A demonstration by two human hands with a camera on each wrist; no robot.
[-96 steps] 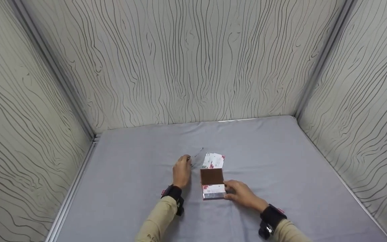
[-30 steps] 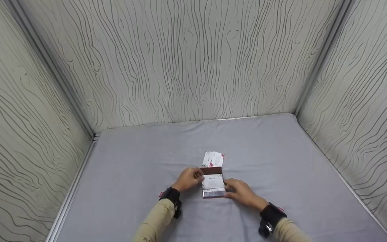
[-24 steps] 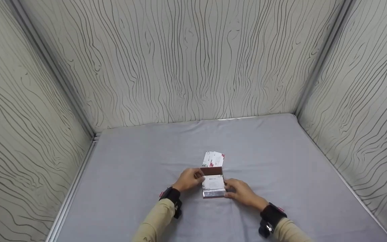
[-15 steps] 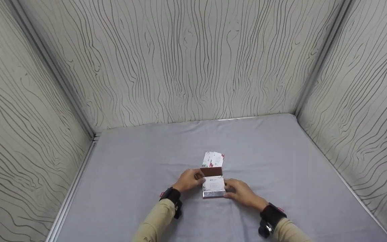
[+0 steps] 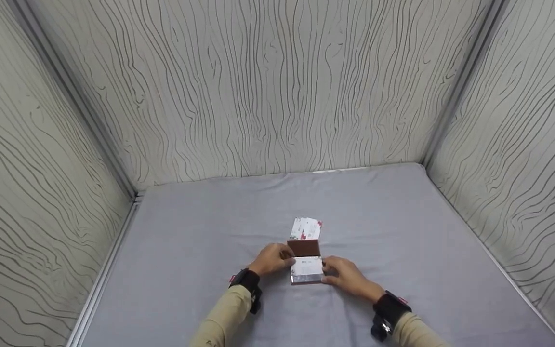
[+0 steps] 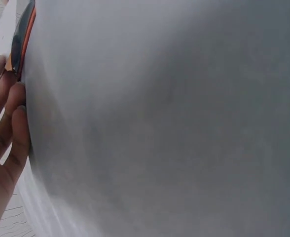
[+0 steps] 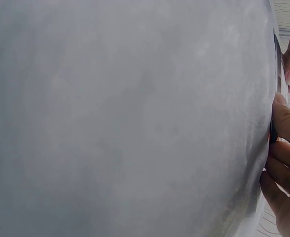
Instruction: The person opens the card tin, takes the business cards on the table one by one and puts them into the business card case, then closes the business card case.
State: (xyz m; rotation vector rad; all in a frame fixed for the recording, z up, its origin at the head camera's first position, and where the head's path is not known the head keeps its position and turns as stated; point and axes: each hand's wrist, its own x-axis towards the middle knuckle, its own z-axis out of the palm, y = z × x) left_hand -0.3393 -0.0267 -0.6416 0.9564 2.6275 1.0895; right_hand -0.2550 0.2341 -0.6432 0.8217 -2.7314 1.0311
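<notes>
A brown business card case [image 5: 303, 248] lies open on the grey cloth in the head view, its lid raised at the back. In its lower half sits a white business card [image 5: 309, 265], the near edge behind a silvery strip. My left hand [image 5: 270, 259] pinches that card at its left edge, thumb on top. From the right, my right hand [image 5: 349, 276] grips the case's side between thumb and fingers. The left wrist view shows my left fingers [image 6: 18, 133] beside the case's orange-brown edge; in the right wrist view my right thumb [image 7: 288, 123] presses the case's rim.
Just behind the lid lie several overlapping white cards [image 5: 306, 228] with red floral corners. Grey cloth [image 5: 186, 231] covers the table. Wood-pattern panels [image 5: 268, 86] stand at the back and both sides.
My left hand came from beyond the case's left side with a card, then slid it toward me, down into the case. The right hand has kept its grip.
</notes>
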